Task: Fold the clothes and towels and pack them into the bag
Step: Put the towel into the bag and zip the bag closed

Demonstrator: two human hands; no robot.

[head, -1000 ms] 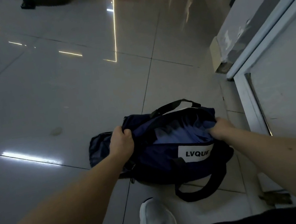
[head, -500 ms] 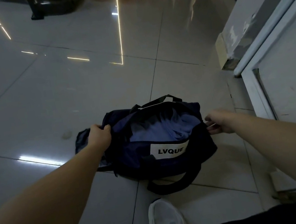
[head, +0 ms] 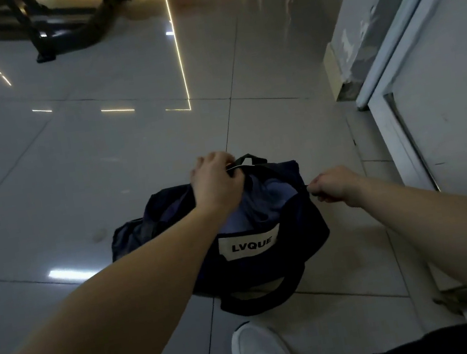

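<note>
A dark blue bag (head: 301, 227) sits on the shiny tile floor (head: 102, 167), a little below the middle of the frame. The top of the bag is open. Soft blue cloth (head: 261, 203) lies inside it. A white label (head: 250, 243) with black letters is on the side of the bag near the bottom of the frame. One black strap (head: 264, 303) hangs down onto the floor below the label. The other strap (head: 250, 158) pokes up at the far side of the bag.

The left hand (head: 216, 179) reaches in from the lower left. Its fingers are curled over the far edge of the bag, right beside the far strap, and they grip it. The fingertips are hidden behind the hand.

The right hand (head: 331, 185) comes in from the right. Its fingers are bent tight, and it pinches a small dark tab (head: 307, 186) at the right end of the bag's opening.

A white shoe (head: 260, 353) stands on the floor at the bottom of the frame, near the bag but not touching it. A pale door (head: 460, 110) fills the right side. Dark stand legs (head: 34, 30) are on the floor in the upper left, far from the bag.
</note>
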